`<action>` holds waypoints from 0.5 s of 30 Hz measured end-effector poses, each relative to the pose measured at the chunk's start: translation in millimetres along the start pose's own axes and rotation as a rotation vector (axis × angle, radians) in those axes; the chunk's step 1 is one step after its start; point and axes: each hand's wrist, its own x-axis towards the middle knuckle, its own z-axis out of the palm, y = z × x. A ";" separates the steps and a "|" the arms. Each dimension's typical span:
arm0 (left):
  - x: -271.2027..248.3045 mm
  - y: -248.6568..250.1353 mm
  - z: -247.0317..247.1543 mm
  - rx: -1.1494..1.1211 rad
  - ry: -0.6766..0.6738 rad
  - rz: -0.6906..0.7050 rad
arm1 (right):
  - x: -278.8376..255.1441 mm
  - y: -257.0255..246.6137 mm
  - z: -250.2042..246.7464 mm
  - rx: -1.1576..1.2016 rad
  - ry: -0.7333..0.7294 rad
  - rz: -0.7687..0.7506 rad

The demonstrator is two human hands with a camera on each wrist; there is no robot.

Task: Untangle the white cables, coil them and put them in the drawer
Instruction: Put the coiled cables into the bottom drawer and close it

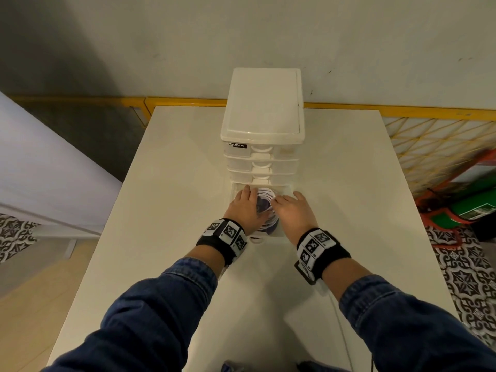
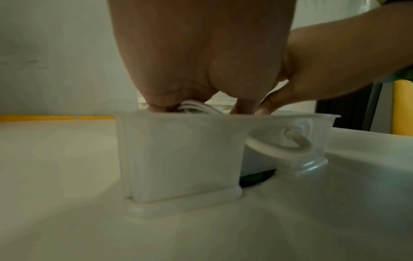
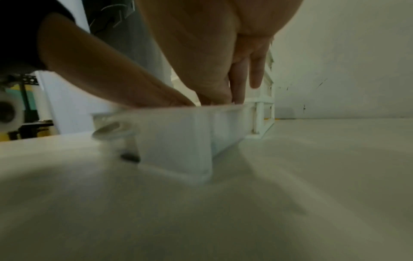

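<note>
The bottom drawer (image 1: 286, 188) of a white drawer unit (image 1: 263, 103) stands pulled out on the white table (image 1: 174, 183). A coil of white cables (image 1: 266, 195) lies inside it. My left hand (image 1: 248, 204) rests flat on the coil's left side, and my right hand (image 1: 290, 208) presses on its right side with fingers reaching left. In the left wrist view my left hand (image 2: 201, 61) dips over the drawer (image 2: 178, 150) wall, with a cable loop (image 2: 194, 105) showing under it. In the right wrist view straight fingers (image 3: 239, 84) point down into the drawer (image 3: 178, 137). Most of the coil is hidden.
The three upper drawers (image 1: 261, 165) are closed. The open drawer's handle (image 1: 256, 239) points toward me between my wrists. A thin white cord (image 1: 341, 320) runs on the table under my right forearm. A yellow wire fence (image 1: 434, 140) stands at the right, a wall behind.
</note>
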 end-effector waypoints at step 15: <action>1.0 -12.8 -48.5 -0.236 0.069 -0.046 | -13.3 5.7 30.8 -0.045 -0.099 -0.110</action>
